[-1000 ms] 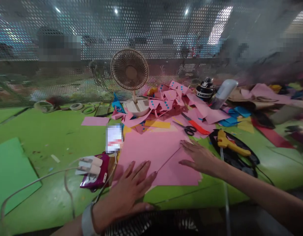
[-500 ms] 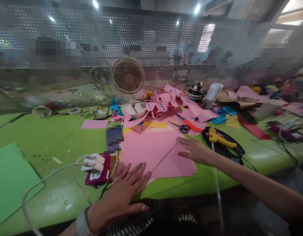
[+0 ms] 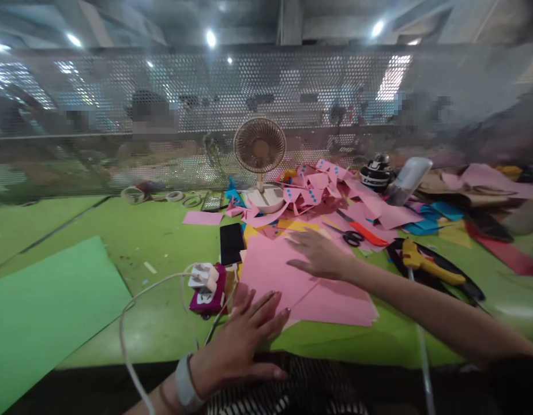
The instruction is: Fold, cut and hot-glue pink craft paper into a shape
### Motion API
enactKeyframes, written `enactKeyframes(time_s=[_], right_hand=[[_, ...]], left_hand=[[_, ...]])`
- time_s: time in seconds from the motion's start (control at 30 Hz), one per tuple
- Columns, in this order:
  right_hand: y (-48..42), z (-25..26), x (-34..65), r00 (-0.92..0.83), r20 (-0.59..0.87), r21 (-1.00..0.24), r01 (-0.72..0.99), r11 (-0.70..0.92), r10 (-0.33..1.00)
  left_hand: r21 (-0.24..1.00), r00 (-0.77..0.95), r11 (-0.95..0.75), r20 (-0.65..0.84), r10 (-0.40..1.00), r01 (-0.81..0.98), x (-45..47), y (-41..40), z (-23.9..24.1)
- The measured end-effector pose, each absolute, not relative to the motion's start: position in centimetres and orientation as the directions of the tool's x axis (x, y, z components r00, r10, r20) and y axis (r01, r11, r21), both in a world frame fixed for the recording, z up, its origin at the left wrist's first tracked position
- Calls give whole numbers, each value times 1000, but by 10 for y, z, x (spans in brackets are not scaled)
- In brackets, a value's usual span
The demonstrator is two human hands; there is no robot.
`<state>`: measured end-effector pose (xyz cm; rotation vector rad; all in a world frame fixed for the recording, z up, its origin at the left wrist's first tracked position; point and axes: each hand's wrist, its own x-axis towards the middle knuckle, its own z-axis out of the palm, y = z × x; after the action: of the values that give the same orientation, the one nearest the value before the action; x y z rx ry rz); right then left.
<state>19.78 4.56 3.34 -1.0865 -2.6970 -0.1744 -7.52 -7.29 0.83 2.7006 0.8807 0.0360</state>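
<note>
Pink paper sheets [image 3: 336, 300] lie in front of me on the green table, with a straight diagonal line across the top one. My left hand [image 3: 253, 328] rests with spread fingers on their near left corner, its thumb off toward the table edge. Over the upper middle of the same sheets my right hand [image 3: 321, 253] is stretched out, fingers apart and holding nothing. Just beyond it lie black-handled scissors [image 3: 353, 238] and an orange-red cutter [image 3: 370, 233].
A purple power strip [image 3: 210, 297] with a white plug and a black phone [image 3: 232, 243] lie left of the sheets. A yellow glue gun [image 3: 428, 262] sits on the right. Behind are a small fan [image 3: 260, 147] and a heap of pink scraps [image 3: 318, 187]. Green sheets [image 3: 63, 311] lie far left.
My right hand has slid leftward and away from me across the pink paper. My left hand stays at the near left corner. The camera view has turned to the left.
</note>
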Motion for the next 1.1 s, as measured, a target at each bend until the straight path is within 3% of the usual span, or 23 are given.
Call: enactKeyframes(time_s=[0.1,0.33,0.57,0.7,0.77,0.9,1.1], right_hand=[[78,24,117,-769,281,68,613,787,575],[124,4,38,-765,217,45,628,777,606],[71,43,127,-724,288,-92,631,771,627],[6,32,194,-713,152,-226,649,727,684],[-23,21,208,-758,82,-269,608,747,647],[-50,8,203,-842,49,-276,505,818,537],[-44,2,207,-830,52,-259,527,810,556]], left_hand=[[299,809,-767,-31,586,567,-76,-76,7],[279,808,-769,-46,587,575,-76,-81,11],[291,790,-744,-74,609,601,-73,-82,17],[262,786,-750,-63,615,608,-71,-79,20],[233,795,-767,-52,604,598,-71,-76,17],[146,819,-807,-50,572,573,-75,-66,6],[95,827,-821,-54,560,562,-79,-60,-2]])
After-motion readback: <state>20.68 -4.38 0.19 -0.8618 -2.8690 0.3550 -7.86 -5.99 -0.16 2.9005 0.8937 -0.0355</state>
